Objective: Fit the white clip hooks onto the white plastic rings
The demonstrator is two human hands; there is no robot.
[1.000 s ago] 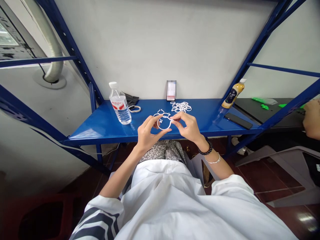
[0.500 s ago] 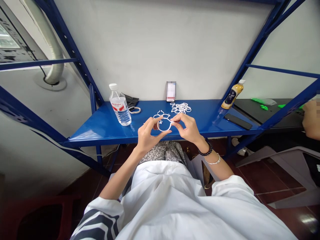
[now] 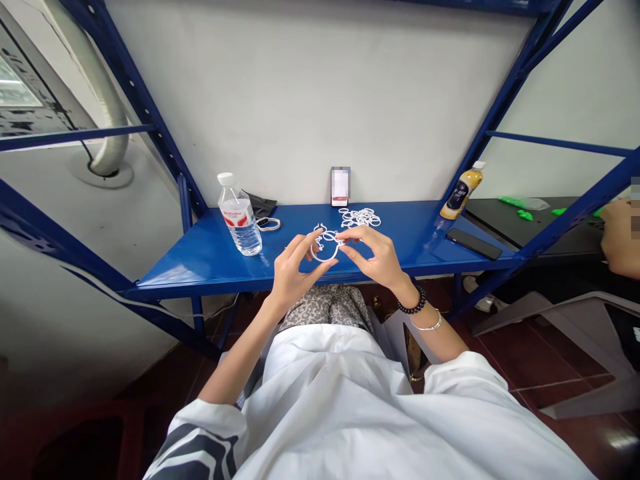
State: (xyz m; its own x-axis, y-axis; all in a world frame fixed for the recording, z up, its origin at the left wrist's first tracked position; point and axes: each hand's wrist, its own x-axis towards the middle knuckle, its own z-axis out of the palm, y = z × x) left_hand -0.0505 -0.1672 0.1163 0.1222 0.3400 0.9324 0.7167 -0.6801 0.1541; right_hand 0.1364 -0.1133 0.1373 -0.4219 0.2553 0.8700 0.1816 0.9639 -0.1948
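A white plastic ring (image 3: pixel 325 261) is held upright above the front part of the blue table (image 3: pixel 200 267). My left hand (image 3: pixel 293 267) has it between thumb and fingers along its left and lower side. At the ring's upper right, my right hand (image 3: pixel 373 253) pinches it with thumb and forefinger. Behind it on the table lie a few more white looped pieces (image 3: pixel 330 235), partly covered by my fingers. A heap of white rings (image 3: pixel 361 217) sits a little beyond my right hand.
A water bottle (image 3: pixel 240 223), black pouch (image 3: pixel 260 203) and pale band (image 3: pixel 270 224) are at left. A phone (image 3: pixel 341 187) leans on the wall. At right are a yellow drink bottle (image 3: pixel 463 190) and dark phone (image 3: pixel 474 244). Another person's hand (image 3: pixel 620 237) shows far right.
The held ring has shifted slightly left, and my right hand's fingers have moved a little over its upper right. The view has tilted slightly. Both hands keep hold.
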